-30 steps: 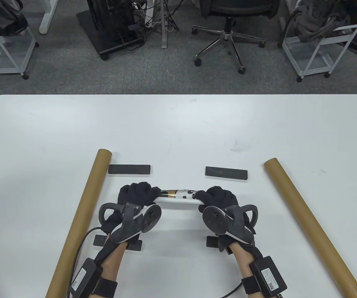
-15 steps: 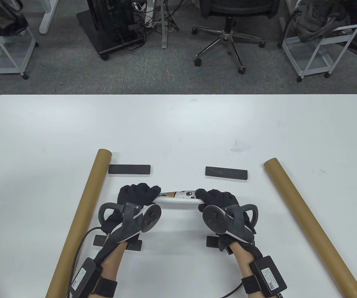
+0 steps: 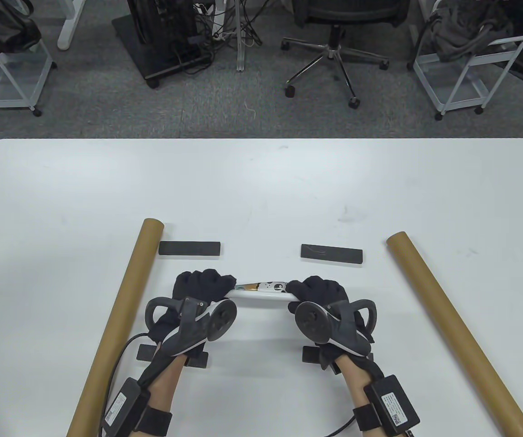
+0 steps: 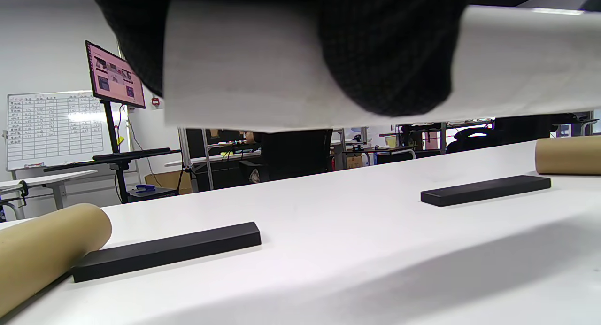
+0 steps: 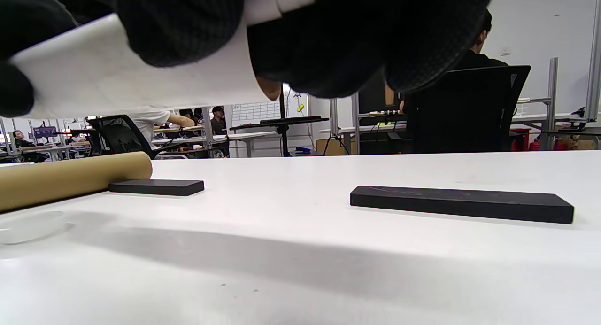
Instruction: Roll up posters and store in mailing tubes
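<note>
Rolled poster [image 3: 261, 291] held level above the white table [image 3: 261, 191], clear of the surface, shadow cast on the table beneath it in both wrist views. Left hand [image 3: 200, 291] clamped round the roll's left end, fingers [image 4: 380, 57] curled over the white paper. Right hand [image 3: 320, 296] clamped round the right end, fingers [image 5: 178, 24] wrapped likewise. White outer face of the roll seen nearest the person; a strip of printed pattern showed along its far side between the hands. Roll lay roughly parallel to the near table edge.

Left mailing tube [image 3: 116, 323] lay on the table just outside the left hand, running from the near edge toward the middle, open end farthest away. Right mailing tube [image 3: 452, 327] lay well apart on the other side, angled the opposite way, open end also farthest away. Both tubes brown cardboard; contents could not be told.

Two black bars beyond the roll: left far bar [image 3: 189, 248] just beside the left tube's open end, right far bar [image 3: 331, 254] between the roll and the right tube. Two more black blocks partly hidden under the wrists: near left block [image 3: 145, 353], near right block [image 3: 310, 354]. Trackers strapped to the backs of both hands; sensor boxes strapped on both forearms.
</note>
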Demonstrator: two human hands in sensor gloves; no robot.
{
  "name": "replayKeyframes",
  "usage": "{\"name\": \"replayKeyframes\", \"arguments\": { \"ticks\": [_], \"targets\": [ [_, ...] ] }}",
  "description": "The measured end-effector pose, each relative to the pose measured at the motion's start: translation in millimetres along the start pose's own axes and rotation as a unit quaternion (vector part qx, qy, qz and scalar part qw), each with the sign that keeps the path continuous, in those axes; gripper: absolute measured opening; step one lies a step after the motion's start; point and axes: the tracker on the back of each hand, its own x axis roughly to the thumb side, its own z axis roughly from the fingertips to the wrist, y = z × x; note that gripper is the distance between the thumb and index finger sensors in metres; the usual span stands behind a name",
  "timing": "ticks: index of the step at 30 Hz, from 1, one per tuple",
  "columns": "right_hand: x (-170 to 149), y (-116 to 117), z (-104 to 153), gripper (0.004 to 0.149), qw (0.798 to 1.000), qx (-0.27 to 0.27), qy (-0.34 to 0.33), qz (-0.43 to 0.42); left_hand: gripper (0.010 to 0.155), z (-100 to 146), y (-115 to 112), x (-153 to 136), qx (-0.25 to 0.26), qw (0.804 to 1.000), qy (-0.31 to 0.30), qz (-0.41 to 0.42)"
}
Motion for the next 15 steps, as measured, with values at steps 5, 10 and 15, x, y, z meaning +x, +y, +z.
{"name": "replayKeyframes", "arguments": {
  "ticks": [5, 10, 15],
  "targets": [
    [0.2, 0.1, 0.2, 0.05, 1.0, -0.001, 0.001, 0.005, 0.05, -0.3, -0.7, 0.9, -0.006, 1.0, -0.001, -0.002],
    [1.3, 0.3, 0.2, 0.051, 1.0, 0.004, -0.003, 0.005, 0.05, 0.5, 0.5, 0.2, 0.003, 1.0, 0.001, -0.013],
    [0.2, 0.3, 0.6, 0.06, 1.0, -0.001, 0.0, 0.008, 0.05, 0.8, -0.1, 0.1, 0.0, 1.0, -0.002, -0.012]
  ]
}}
